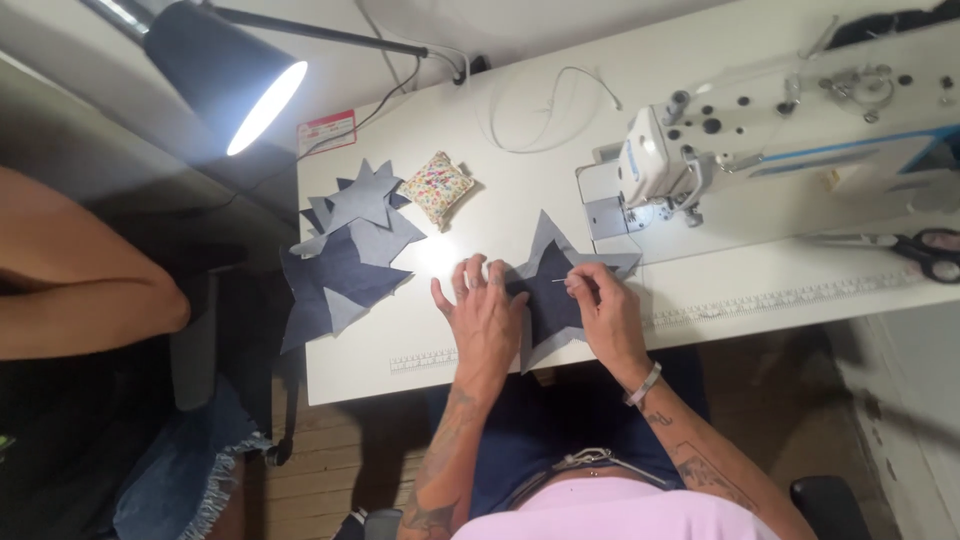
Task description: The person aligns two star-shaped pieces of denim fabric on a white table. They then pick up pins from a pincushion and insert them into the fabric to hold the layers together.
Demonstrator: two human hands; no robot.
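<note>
You sit at a white sewing table (700,300), looking down at your hands. At the centre lies a dark blue star-shaped denim piece (552,290) stacked on a paler grey-blue one. Your left hand (485,318) presses flat and open on the star's left points, fingers spread. Your right hand (605,305) pinches a thin pin (562,281) between thumb and forefinger, its tip at the star's middle. This looks like the pinning step, joining the two layers; a further pin would likely call for the small floral square pincushion (437,187) at eleven o'clock, though I cannot tell whether it holds any pins. At nine o'clock sits a loose pile of denim stars (345,250) under a black desk lamp (225,70). A white sewing machine (660,170) stands at one o'clock, black-handled scissors (925,248) at three. No containers are visible.
</note>
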